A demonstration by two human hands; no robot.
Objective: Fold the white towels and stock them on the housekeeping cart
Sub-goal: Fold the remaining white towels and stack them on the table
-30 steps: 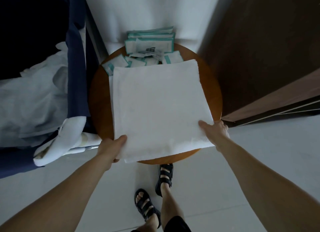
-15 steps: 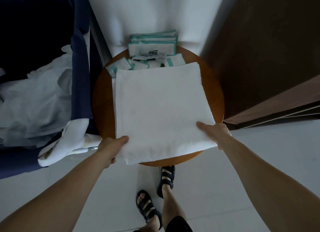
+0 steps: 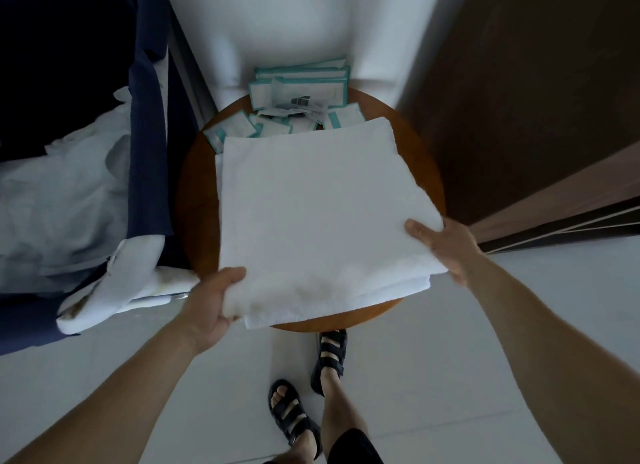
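A: Counting towels on the table: how many?

B: Just one. A folded white towel (image 3: pixel 322 214), spread square over the middle of the round wooden table (image 3: pixel 197 200), overhanging the near rim toward the bottom of the frame, with at least two layers showing along that edge.

A: And hands?

B: Two, both on it. Left hand (image 3: pixel 214 300) at the towel's lower left corner, thumb on top, fingers curled underneath, gripping the corner. Right hand (image 3: pixel 443 245) at the near end of the right edge, thumb laid flat on top, fingers tucked out of sight beneath, pinching the fabric. Two bare forearms, reaching up from the bottom corners of the frame and angling inward.

A: Lifted or lying flat?

B: Cannot tell from this angle.

A: Anything else to count?

B: Teal-and-white packets (image 3: pixel 301 89), heaped at the table's far side in the upper centre, touching the towel's far edge. Too overlapped for an exact count, though more than five. One navy cloth bag (image 3: pixel 145 151) at the left, just beside the table, holding crumpled white linen (image 3: pixel 62 200). One dark wooden door (image 3: pixel 519 82) at the upper right. Two feet in black sandals (image 3: pixel 294 411) on the pale floor (image 3: pixel 450 377) at the bottom centre, one of them just beneath the table's near rim.
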